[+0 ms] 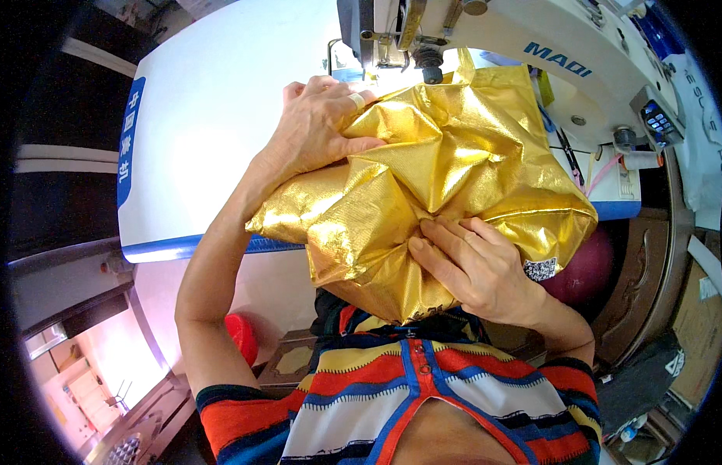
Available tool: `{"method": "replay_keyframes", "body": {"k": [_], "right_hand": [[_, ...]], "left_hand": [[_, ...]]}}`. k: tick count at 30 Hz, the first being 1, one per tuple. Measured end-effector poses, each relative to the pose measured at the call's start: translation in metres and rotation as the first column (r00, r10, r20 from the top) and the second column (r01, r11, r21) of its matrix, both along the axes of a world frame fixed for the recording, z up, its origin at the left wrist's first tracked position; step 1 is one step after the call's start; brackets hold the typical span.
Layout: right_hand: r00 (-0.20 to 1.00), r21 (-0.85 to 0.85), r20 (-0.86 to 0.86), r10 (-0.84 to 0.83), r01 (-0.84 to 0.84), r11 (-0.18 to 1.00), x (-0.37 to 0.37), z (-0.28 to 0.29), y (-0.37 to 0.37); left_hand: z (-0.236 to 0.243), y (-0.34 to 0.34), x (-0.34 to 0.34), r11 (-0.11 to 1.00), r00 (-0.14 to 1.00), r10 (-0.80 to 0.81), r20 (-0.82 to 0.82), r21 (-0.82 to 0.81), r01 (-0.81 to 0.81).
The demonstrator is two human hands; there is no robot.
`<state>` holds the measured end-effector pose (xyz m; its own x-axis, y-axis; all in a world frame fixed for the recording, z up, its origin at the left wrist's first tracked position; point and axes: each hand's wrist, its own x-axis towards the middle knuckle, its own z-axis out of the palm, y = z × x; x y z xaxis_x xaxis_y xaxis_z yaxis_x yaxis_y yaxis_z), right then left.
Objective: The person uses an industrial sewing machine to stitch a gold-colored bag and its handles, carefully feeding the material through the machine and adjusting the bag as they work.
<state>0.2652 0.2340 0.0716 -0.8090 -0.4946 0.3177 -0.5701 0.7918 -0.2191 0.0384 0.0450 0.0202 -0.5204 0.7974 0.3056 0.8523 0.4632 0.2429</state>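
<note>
A crumpled piece of shiny gold fabric (446,178) lies bunched on the white sewing table (214,101) and hangs over its front edge. My left hand (318,128) presses down on the fabric's upper left part, fingers curled into the folds, with a pale band on one finger. My right hand (473,263) grips the lower middle of the fabric, fingers dug into a crease. The far tip of the fabric reaches under the needle area (423,58) of a white sewing machine (532,46).
The machine's control panel (657,120) sits at the right. A dark red round object (586,271) shows under the table at the right, a red one (241,337) at lower left. The table's blue front edge (167,248) runs across the middle. My striped shirt (407,395) fills the bottom.
</note>
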Motion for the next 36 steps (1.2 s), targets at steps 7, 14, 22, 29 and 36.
{"method": "replay_keyframes", "body": {"k": [7,14,22,29,36], "right_hand": [[1.000,-0.015,0.013,0.026,-0.025,1.000,-0.005,0.009,0.008],[0.999,0.043,0.042,0.022,-0.024,0.999,-0.005,0.021,0.026],[0.999,0.183,-0.003,-0.032,0.032,0.983,0.000,0.023,0.034],[0.999,0.136,0.015,-0.046,0.043,0.990,0.001,0.019,0.035],[0.996,0.196,0.028,-0.080,0.073,0.978,0.001,0.024,0.042]], "left_hand": [[-0.002,0.002,0.000,1.000,1.000,0.008,-0.023,0.010,-0.008],[0.014,0.008,0.012,0.966,0.989,0.122,0.084,-0.241,-0.098],[0.012,0.008,0.014,0.978,0.990,0.119,0.079,-0.180,-0.104],[0.016,0.011,0.016,0.966,0.989,0.128,0.072,-0.235,-0.108],[0.014,0.011,0.020,0.978,0.991,0.121,0.057,-0.178,-0.109]]}}
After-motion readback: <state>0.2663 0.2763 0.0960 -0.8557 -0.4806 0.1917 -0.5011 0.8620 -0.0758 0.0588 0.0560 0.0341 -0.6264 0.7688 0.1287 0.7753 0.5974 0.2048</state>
